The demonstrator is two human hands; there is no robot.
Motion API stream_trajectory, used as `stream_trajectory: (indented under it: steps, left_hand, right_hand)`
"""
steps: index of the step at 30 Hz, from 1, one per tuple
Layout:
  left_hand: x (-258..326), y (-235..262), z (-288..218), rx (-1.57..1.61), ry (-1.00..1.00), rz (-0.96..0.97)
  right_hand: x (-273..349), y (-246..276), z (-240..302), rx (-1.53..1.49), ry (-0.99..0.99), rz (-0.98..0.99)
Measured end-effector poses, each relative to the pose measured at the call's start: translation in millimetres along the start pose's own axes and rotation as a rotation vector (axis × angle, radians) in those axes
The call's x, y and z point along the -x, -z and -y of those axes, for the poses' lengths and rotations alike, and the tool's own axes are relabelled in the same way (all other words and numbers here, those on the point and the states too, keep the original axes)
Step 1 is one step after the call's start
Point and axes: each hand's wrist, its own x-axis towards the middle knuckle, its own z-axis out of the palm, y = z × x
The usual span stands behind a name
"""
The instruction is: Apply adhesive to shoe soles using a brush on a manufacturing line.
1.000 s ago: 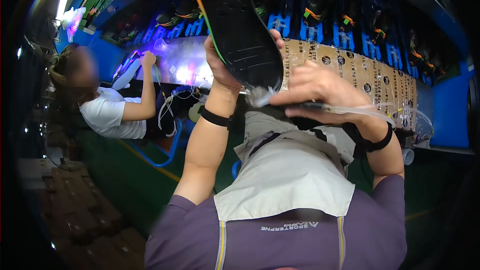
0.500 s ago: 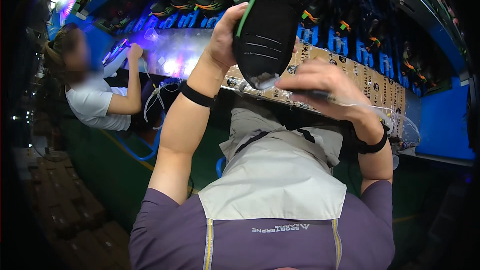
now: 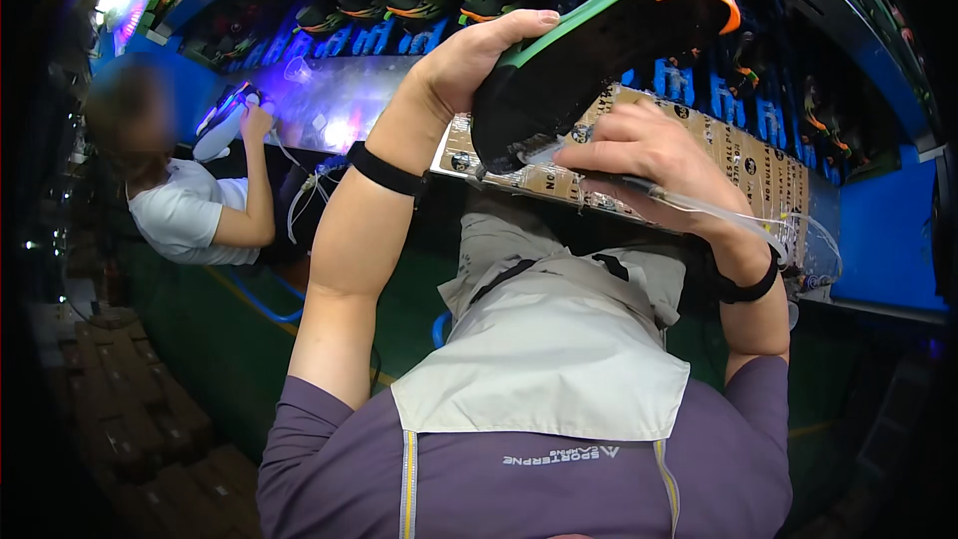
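Observation:
My left hand (image 3: 469,65) is closed around the edge of a shoe sole (image 3: 589,70), holding it up above the bench at a slant. The sole has a black face and a green sidewall that runs into pink and orange at its far end. A brush (image 3: 544,153) with pale bristles is gripped in my right hand (image 3: 649,155). Its bristles touch the black face at the sole's near end, where a wet-looking patch shows. From the brush's dark handle a thin clear tube (image 3: 714,208) trails past my right wrist.
Brown printed cardboard (image 3: 743,155) covers the bench in front of me. Behind it stands a row of dark shoes (image 3: 414,2) on blue supports (image 3: 679,85). At left sits a co-worker (image 3: 200,190) holding a shoe. A blue panel (image 3: 888,240) stands at right.
The sole has tilted and swung its far end to the right, bringing its coloured sidewall into view. My right hand and the brush remain at its near end. The co-worker's shoe has been turned.

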Motion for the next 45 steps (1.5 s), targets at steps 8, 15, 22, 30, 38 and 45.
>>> stream_trajectory:
  steps: [8, 15, 22, 30, 38, 45]
  left_hand:
    - [5, 19, 8, 0.117, -0.173, 0.063]
    - [17, 31, 40, 0.286, -0.305, 0.185]
    - [20, 28, 37, 0.202, -0.3, 0.216]
    - [24, 10, 48, 0.223, -0.215, 0.017]
    - [34, 9, 100, 0.451, -0.012, -0.128]
    - [34, 30, 103, 0.456, -0.186, -0.179]
  right_hand:
    - [-2, -13, 6, -0.342, -0.173, -0.234]
    - [0, -40, 16, -0.246, 0.051, -0.105]
    - [-3, -38, 6, -0.159, -0.059, -0.13]
    - [-7, -22, -11, -0.531, -0.347, -0.232]
    - [-16, -11, -75, -0.217, -0.42, -0.583]
    - [-11, -48, -30, -0.008, -0.023, -0.18]
